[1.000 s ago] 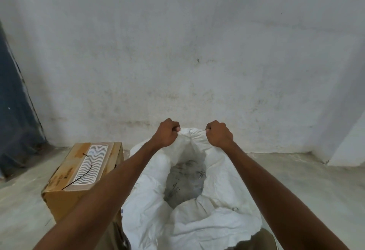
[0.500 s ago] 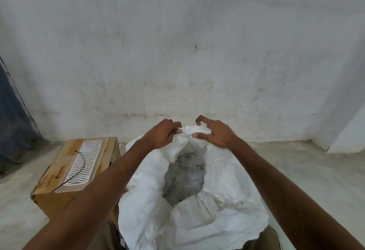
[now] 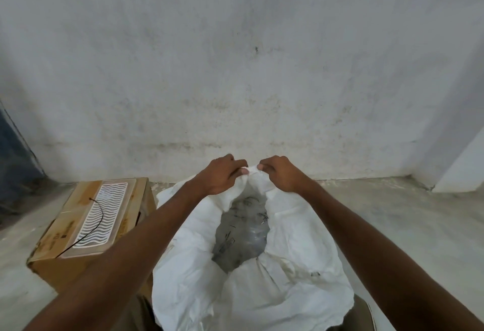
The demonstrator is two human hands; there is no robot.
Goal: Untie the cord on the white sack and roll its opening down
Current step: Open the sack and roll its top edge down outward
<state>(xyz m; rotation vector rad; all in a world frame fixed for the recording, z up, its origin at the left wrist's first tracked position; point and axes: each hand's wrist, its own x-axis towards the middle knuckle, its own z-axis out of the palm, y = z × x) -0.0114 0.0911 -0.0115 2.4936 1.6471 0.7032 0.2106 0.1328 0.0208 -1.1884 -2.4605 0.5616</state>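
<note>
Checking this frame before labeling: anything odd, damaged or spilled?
Nothing spilled or torn. Both hands, left hand and right hand, pinch the far rim of the open white sack. A thin black cord lies loose on the cardboard box.

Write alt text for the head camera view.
Both hands, left hand and right hand, pinch the far rim of an open white sack, with grey contents showing inside. A cardboard box stands to its left on the concrete floor.

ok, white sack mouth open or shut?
Open. The white woven sack gapes, grey contents showing inside; left hand and right hand pinch its far rim.
</note>
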